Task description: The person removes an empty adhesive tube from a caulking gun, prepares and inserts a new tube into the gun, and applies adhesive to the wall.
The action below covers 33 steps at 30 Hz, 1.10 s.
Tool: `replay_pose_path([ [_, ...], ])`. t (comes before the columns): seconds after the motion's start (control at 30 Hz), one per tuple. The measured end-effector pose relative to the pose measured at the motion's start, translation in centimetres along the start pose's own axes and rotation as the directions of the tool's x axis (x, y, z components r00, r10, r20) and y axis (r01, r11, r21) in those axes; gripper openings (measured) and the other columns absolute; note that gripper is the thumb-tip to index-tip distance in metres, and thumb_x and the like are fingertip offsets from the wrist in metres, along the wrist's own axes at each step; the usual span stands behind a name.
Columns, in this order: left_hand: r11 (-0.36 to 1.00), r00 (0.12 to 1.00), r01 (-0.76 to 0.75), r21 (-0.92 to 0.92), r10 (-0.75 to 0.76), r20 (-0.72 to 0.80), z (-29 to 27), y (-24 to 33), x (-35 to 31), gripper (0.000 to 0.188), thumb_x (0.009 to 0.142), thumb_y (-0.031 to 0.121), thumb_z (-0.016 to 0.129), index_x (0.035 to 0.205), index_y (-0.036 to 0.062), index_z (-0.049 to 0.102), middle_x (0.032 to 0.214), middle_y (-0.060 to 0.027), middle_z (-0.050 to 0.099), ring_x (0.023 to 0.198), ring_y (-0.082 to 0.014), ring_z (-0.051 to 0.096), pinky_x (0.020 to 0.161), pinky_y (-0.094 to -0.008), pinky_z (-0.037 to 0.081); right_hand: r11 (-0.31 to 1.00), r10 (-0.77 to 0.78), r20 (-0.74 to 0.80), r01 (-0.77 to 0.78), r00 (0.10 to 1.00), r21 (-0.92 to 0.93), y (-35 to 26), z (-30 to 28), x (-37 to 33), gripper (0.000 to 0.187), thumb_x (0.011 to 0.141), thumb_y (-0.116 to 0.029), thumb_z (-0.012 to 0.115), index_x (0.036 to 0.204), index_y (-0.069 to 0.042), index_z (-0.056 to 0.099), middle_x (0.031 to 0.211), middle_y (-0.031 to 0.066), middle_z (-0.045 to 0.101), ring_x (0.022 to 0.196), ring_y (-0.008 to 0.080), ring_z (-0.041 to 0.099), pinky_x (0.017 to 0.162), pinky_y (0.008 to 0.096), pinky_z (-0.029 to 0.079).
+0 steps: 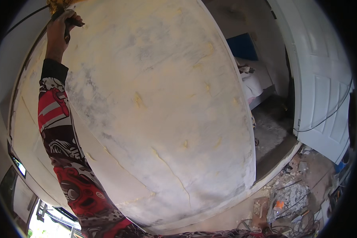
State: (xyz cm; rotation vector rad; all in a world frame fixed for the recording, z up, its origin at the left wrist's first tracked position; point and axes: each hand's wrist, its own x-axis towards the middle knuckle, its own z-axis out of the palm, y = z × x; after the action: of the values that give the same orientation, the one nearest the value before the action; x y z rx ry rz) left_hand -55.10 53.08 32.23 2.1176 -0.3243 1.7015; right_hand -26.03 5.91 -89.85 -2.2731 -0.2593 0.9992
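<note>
My left hand (pixel 62 29) is raised high at the upper left, its fingers wrapped round a black-handled tool (pixel 67 35). A mottled yellow piece (pixel 58 5) shows just above the fist, cut off by the top edge; I cannot make out whether it belongs to the tool. Hand and tool are close to the upper left part of a large pale wall panel (pixel 166 99). Yellowish lumps, thin raised lines and grey smudges mark this surface. My right sleeve (pixel 210 234) runs along the bottom edge toward the right; the right hand itself does not show.
Right of the panel, a doorway leads to a room with a bed (pixel 261 85) and a blue board (pixel 242 47). A white panelled door (pixel 321 79) stands swung outward, a cable hanging across it. Rubble and a plastic bag (pixel 289 200) litter the floor at lower right.
</note>
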Motion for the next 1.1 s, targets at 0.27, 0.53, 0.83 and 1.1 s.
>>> replay_pose_path([
  [0.27, 0.999, 0.987, -0.034, -0.002, 0.034, 0.158, -0.6, -2.8, -4.9, 0.013, 0.093, 0.008, 0.06, 0.095, -0.0043, 0.063, 0.086, -0.0122, 0.065, 0.081, -0.0241, 0.067, 0.083, -0.0386, 0.057, 0.998, -0.064, 0.028, 0.065, 0.998, -0.026, -3.4, -0.4, 0.4, 0.037, 0.087, -0.037, 0.07, 0.103, -0.004, 0.071, 0.092, 0.0134, 0.074, 0.077, 0.0287, 0.07, 0.068, 0.0415, 0.056],
  [0.53, 0.998, 0.991, 0.043, 0.037, -0.047, 0.122, -0.9, -4.1, -8.2, 0.011, 0.089, 0.005, 0.06, 0.094, -0.005, 0.06, 0.084, -0.0103, 0.061, 0.076, -0.0233, 0.062, 0.08, -0.0413, 0.056, 0.993, -0.103, 0.028, 0.104, 0.994, -0.046, -3.5, 0.1, 0.9, 0.035, 0.089, -0.035, 0.068, 0.104, -0.004, 0.071, 0.09, 0.0118, 0.074, 0.072, 0.0273, 0.07, 0.064, 0.0401, 0.056],
  [0.83, 0.98, 0.981, 0.045, 0.195, -0.08, 0.175, -1.9, -5.5, -9.7, 0.016, 0.086, 0.006, 0.059, 0.098, -0.0032, 0.064, 0.088, -0.0096, 0.066, 0.08, -0.019, 0.062, 0.083, -0.0353, 0.053, 0.993, -0.063, 0.006, 0.063, 0.998, -0.095, -3.2, 0.9, -0.8, 0.037, 0.089, -0.035, 0.068, 0.107, -0.003, 0.07, 0.09, 0.0126, 0.074, 0.068, 0.0252, 0.071, 0.061, 0.0385, 0.057],
  [1.1, 0.98, 0.933, 0.078, 0.181, -0.135, 0.333, -0.6, -5.2, -10.7, 0.033, 0.081, 0.004, 0.055, 0.11, -0.0072, 0.066, 0.106, -0.0137, 0.072, 0.11, -0.0266, 0.067, 0.103, -0.0367, 0.047, 1.0, -0.01, 0.108, 0.01, 0.994, -0.004, -7.9, -1.3, -3.6, 0.035, 0.089, -0.034, 0.067, 0.107, -0.004, 0.07, 0.089, 0.0127, 0.074, 0.069, 0.0249, 0.071, 0.062, 0.0392, 0.058],
])
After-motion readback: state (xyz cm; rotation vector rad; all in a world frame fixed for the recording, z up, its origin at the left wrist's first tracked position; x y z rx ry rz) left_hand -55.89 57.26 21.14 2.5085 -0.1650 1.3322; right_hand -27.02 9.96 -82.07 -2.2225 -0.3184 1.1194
